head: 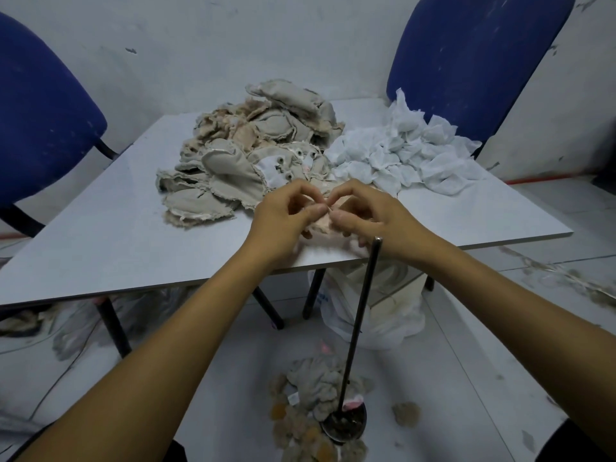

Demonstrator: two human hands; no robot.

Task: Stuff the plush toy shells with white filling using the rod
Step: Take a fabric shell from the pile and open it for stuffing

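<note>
Head view, near to far. On floor at bottom: metal rod (361, 323) standing upright on round base (345, 425), top end level with bench edge, just beside right wrist, not held. Heap of stuffed grey-brown plush pieces (311, 388) around base on floor; small loose tuft (406, 414) to the right of it. Under bench: white plastic bag (376, 315), contents unclear.

At near bench (100, 235) edge: left hand (286, 215) and right hand (370, 215) together, fingers curled, each grip pinching the same small pinkish-beige plush shell (321, 221) between thumb and forefinger; shell resting on bench, mostly hidden by fingers. Opening of shell not discernible.

Mid bench, behind hands: large pile of flat unstuffed beige shells (253, 148), frayed edges, some showing small eyes. Just right of it, touching: heap of white filling wads (403, 151).

Far: two blue chairs, one at left (40, 108), one at right (473, 58), against pale wall.
</note>
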